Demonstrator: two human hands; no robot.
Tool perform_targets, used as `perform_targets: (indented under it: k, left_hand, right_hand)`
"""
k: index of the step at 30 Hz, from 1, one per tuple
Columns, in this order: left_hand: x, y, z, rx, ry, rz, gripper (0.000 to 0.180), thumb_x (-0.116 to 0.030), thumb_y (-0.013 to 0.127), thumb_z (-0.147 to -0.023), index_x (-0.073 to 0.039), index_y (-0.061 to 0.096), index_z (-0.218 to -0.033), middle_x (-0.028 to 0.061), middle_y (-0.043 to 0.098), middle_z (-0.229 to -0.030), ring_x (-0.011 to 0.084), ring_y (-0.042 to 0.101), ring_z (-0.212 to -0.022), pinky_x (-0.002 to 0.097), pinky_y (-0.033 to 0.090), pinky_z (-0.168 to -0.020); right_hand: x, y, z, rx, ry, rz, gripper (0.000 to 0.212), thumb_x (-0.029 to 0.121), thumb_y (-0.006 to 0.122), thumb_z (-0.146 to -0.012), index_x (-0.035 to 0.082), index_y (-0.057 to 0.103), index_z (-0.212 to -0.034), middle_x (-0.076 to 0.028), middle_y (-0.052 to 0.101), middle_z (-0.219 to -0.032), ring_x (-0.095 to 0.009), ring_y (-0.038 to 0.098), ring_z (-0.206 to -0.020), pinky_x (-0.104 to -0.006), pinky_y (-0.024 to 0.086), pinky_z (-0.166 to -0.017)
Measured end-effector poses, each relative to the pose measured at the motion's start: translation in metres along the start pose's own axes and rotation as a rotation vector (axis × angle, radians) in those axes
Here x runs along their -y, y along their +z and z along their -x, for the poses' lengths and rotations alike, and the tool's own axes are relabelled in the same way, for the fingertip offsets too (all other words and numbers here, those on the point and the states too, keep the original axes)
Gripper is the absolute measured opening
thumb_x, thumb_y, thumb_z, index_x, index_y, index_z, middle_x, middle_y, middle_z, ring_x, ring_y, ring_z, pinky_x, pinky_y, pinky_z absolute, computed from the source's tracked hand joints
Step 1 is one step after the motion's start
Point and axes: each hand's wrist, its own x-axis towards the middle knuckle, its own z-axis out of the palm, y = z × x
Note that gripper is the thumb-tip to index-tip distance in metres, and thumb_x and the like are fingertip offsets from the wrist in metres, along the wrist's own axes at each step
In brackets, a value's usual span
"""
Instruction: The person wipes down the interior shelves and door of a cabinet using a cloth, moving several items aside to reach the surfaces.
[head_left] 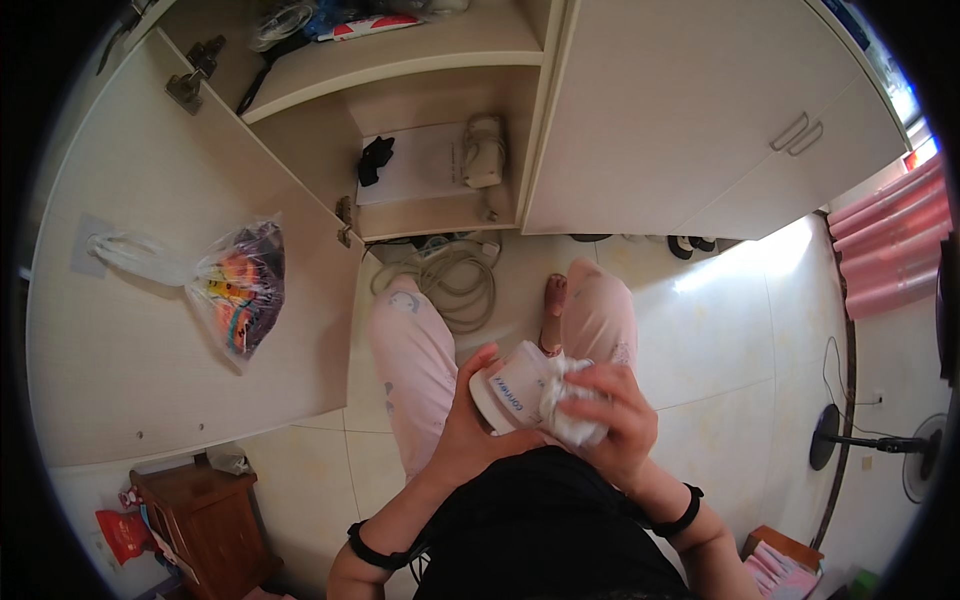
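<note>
In front of my lap, my left hand (462, 435) grips a white rounded container (500, 385) with blue print on its side, thumb and fingers spread around it. My right hand (625, 420) is closed on a crumpled white cloth (570, 418), which it presses against the container's right end. The cloth hides that end. Ahead, the lower shelf (400, 218) of an open cabinet holds a small black object (375, 161) and a beige device (484, 152), both lying on a white sheet (425, 160).
The open cabinet door (110, 370) fills the left side, with a clear plastic bag (240, 290) of colourful items hanging on it. A coiled hose (470, 290) lies on the floor by my legs. At right stand a fan (925, 455) and pink curtain (890, 240); a wooden cabinet (215, 520) stands lower left.
</note>
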Motion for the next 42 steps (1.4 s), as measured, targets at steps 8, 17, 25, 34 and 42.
perform_targets:
  k: [8, 17, 25, 34, 42]
  left_hand:
    - [-0.013, 0.012, -0.004, -0.135, 0.579, -0.938, 0.079, -0.007, 0.087, -0.06, -0.004, 0.045, -0.126, 0.0172, 0.052, -0.128, 0.0316, 0.055, -0.114, 0.0368, 0.046, -0.097]
    - [-0.014, 0.001, 0.001, -0.01, 0.692, -1.128, 0.077, -0.009, 0.083, -0.064, -0.004, 0.041, -0.129, 0.0167, 0.053, -0.127, 0.0357, 0.058, -0.111, 0.0403, 0.053, -0.087]
    - [-0.026, -0.003, 0.005, -0.114, 0.496, -0.805, 0.087, -0.006, 0.086, -0.058, -0.004, 0.04, -0.132, 0.0118, 0.049, -0.128, 0.0254, 0.052, -0.117, 0.0343, 0.044, -0.098]
    - [-0.029, -0.012, -0.003, -0.177, 0.318, -0.542, 0.085, -0.001, 0.084, -0.061, -0.004, 0.039, -0.134, 0.0113, 0.047, -0.127, 0.0212, 0.051, -0.116, 0.0355, 0.044, -0.1]
    - [-0.047, -0.049, -0.039, -0.359, 0.34, -0.711, 0.097, 0.0, 0.084, -0.059, -0.008, 0.035, -0.142, 0.0129, 0.047, -0.128, 0.0274, 0.05, -0.12, 0.0405, 0.046, -0.099]
  right_hand:
    - [-0.009, -0.006, -0.016, 0.234, -0.339, 0.209, 0.036, 0.006, 0.066, -0.068, 0.005, 0.071, -0.104, -0.008, 0.065, -0.113, -0.026, 0.061, -0.103, -0.0351, 0.054, -0.082]
    - [0.004, -0.008, -0.032, 0.341, -0.309, 0.164, 0.035, 0.0, 0.068, -0.071, 0.007, 0.071, -0.105, -0.009, 0.066, -0.113, -0.024, 0.062, -0.101, -0.0331, 0.051, -0.087]
    - [-0.006, 0.011, -0.016, 0.032, 0.547, -0.357, 0.043, -0.015, 0.058, -0.077, 0.003, 0.067, -0.115, -0.009, 0.069, -0.114, -0.016, 0.064, -0.103, -0.0272, 0.049, -0.088]
    - [-0.022, 0.007, -0.027, 0.229, 0.67, -0.282, 0.044, -0.017, 0.052, -0.08, 0.0, 0.065, -0.119, -0.005, 0.068, -0.111, -0.011, 0.062, -0.103, -0.0253, 0.048, -0.091]
    - [-0.033, 0.008, -0.083, 0.391, 0.465, -0.224, 0.045, -0.008, 0.055, -0.079, 0.007, 0.065, -0.12, -0.012, 0.071, -0.098, -0.02, 0.068, -0.087, -0.0301, 0.052, -0.078]
